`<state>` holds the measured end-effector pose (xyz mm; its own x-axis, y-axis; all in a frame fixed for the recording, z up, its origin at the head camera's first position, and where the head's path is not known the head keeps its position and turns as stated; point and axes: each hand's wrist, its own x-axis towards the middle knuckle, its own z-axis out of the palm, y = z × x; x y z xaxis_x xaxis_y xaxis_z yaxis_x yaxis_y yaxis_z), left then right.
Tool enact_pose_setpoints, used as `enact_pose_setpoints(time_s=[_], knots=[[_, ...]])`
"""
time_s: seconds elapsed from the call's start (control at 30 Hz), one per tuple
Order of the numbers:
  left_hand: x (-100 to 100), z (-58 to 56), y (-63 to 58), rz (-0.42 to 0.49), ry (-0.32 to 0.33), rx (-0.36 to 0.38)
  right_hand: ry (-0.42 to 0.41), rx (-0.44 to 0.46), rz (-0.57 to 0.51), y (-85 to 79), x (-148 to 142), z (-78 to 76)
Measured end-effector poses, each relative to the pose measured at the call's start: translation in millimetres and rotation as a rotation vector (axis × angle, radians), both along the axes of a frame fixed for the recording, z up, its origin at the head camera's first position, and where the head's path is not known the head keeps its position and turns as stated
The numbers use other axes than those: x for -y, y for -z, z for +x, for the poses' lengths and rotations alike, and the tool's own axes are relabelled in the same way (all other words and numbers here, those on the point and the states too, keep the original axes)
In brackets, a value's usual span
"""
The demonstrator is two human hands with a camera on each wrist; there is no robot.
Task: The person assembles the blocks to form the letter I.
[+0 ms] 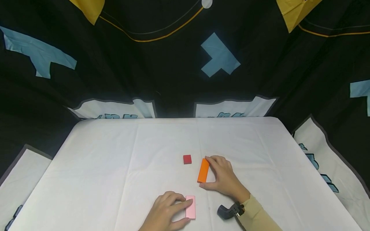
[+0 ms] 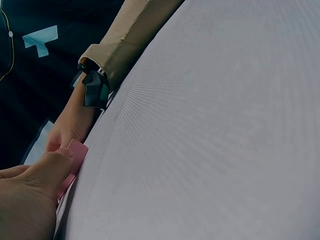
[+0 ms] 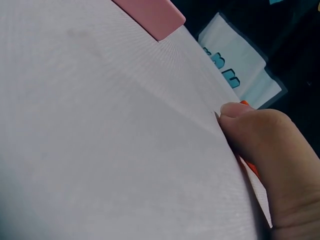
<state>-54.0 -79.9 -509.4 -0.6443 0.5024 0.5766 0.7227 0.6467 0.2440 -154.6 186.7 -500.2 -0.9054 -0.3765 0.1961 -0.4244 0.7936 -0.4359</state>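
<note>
My left hand holds a pink rectangular block on the white tabletop, with the thumb at its near end and the index finger across its top. In the left wrist view, the thumb covers part of the pink block. Farther right, my right hand pinches an orange rectangular block lengthwise, index finger at the far end and thumb at the near end. A small red block lies left of the orange one, untouched. The right wrist view shows mostly the thumb, hiding nearly all the orange block.
A white cloth with faint creases covers the table. Behind and beside it hangs a black curtain with blue and yellow shapes. On the right wrist sits a dark device, low over the cloth.
</note>
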Motion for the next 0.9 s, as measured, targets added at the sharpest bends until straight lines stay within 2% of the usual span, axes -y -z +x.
enact_pose_setpoints(time_s=[0.43, 0.73, 0.9], knots=[[0.2, 0.1, -1.0, -0.003, 0.000, 0.027, -0.012, -0.009, -0.061, -0.9, 0.8, -3.0], [0.8, -0.8, -2.2, 0.019, 0.021, 0.007, -0.046, 0.106, -0.209, -6.0, 7.9, 2.9], [1.2, -1.3, -2.8, 0.030, 0.029, 0.002, -0.084, 0.135, -0.216, -8.1, 12.5, 5.9]])
